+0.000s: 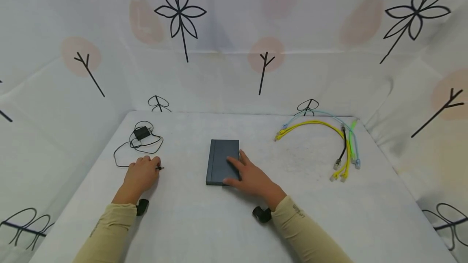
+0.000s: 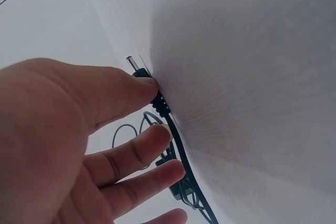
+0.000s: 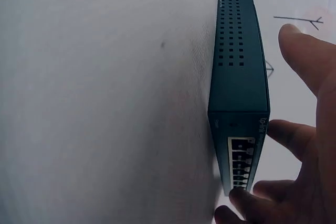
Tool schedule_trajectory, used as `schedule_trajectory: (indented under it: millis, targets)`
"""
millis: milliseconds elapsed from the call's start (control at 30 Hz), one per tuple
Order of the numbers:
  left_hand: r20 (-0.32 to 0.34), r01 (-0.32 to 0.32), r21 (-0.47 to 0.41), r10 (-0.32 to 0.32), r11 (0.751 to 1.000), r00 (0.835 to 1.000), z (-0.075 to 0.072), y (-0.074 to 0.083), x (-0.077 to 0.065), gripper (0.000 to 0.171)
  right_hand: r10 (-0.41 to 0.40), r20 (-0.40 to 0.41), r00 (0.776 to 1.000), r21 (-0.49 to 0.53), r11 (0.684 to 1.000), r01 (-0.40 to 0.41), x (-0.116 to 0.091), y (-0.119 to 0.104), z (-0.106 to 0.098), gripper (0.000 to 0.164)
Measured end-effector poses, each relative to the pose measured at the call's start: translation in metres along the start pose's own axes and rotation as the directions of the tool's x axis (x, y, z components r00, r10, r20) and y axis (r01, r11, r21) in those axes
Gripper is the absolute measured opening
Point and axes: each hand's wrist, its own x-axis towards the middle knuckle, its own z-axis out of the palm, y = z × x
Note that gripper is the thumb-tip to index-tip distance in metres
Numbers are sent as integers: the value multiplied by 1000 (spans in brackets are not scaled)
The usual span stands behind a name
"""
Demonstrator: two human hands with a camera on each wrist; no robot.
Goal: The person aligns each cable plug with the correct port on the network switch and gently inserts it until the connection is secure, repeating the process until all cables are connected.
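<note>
My left hand (image 1: 141,174) pinches the barrel plug (image 2: 140,73) of a black power adapter (image 1: 141,133) at the left of the table. In the left wrist view the thumb lies on the plug, its metal tip sticking out past it; the index finger is not clearly visible there. A thin cord trails from the plug to the adapter. At the middle lies a dark blue-grey network switch (image 1: 221,159). My right hand (image 1: 254,178) rests on its right side, fingers spread. The right wrist view shows the switch's row of ports (image 3: 241,161), with fingertips near them.
Several network cables lie at the back right: yellow cables (image 1: 314,122), a light blue cable (image 1: 355,141), a black cable (image 1: 344,145) and a green cable (image 1: 351,141). White printed cloth walls enclose the white table (image 1: 204,222) at the back and sides.
</note>
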Motion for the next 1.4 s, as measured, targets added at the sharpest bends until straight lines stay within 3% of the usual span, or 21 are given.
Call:
schedule_trajectory:
  millis: [533,900,1100,1400]
  targets:
    - [-16,-23,-16,23,1000,1000,-1,5,2,17,-53,12,999,32,998,52,4,-5,8,78]
    - [-86,-110,-12,109,994,990,4,16,11,10,-27,-2,1000,128,991,27,10,2,9,81]
    - [-28,-133,-110,131,985,991,6,25,14,11,-32,-4,999,165,986,32,9,2,10,81]
    - [42,-155,-267,172,951,984,7,33,20,15,-28,-3,1000,146,989,28,10,5,11,80]
